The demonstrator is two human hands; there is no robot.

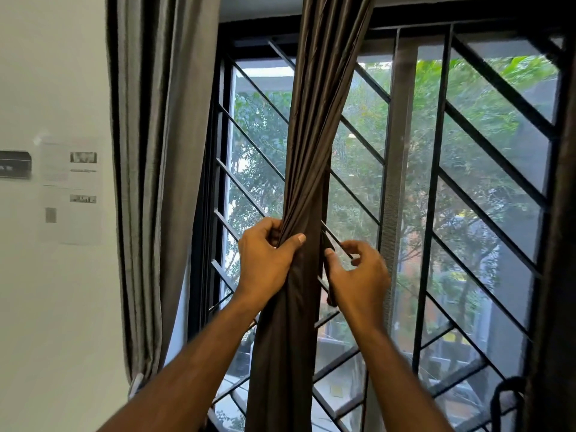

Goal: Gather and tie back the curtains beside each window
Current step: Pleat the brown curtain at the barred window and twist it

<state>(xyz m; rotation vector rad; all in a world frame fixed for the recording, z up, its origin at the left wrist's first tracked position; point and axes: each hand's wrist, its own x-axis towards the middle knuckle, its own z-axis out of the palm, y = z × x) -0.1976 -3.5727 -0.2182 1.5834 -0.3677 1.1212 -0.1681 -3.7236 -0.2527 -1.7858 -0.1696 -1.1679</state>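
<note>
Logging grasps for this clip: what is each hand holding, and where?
Left hand grips the gathered dark brown satin curtain mid-length; right hand pinches its loose edge strip.

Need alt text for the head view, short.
A person's left hand grips a gathered brown curtain before a barred window, while the right hand pinches a thin strip of fabric beside it. A grey curtain hangs at left.

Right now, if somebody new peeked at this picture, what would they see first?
Probably the dark brown curtain, bunched into a rope in front of the middle of the window. The left hand squeezes it while the right hand reaches in beside it. Behind are slanted black window bars and green trees.
</note>
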